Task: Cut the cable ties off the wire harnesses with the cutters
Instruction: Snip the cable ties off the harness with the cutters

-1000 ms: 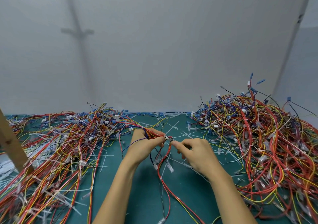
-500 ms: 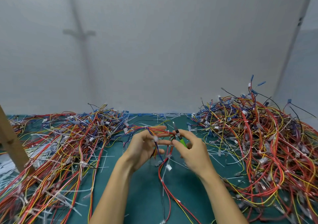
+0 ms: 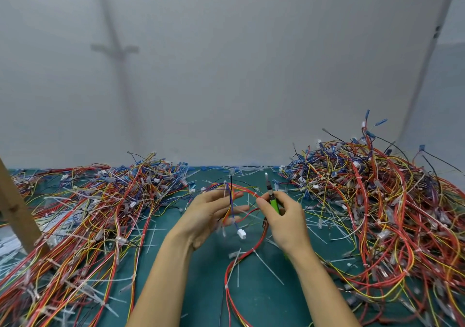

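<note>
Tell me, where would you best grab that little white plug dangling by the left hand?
Probably by its two flat side faces, coming from below. The white plug hangs free at the end of blue wires in front of the palm of the left hand, so its underside is open, while wires crowd it from above. Its boxy shape suits a pinch.

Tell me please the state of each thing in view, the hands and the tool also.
left hand, fingers loosely spread, harness wires across them
right hand, grips the cutters
cutters, upright, blades touch no tie
harness, top held up, tail lies on the mat
white connector, dangling below the left hand
left pile, tangled, flat on mat
right pile, tangled, heaped
cut ties, loose, scattered on mat
</note>
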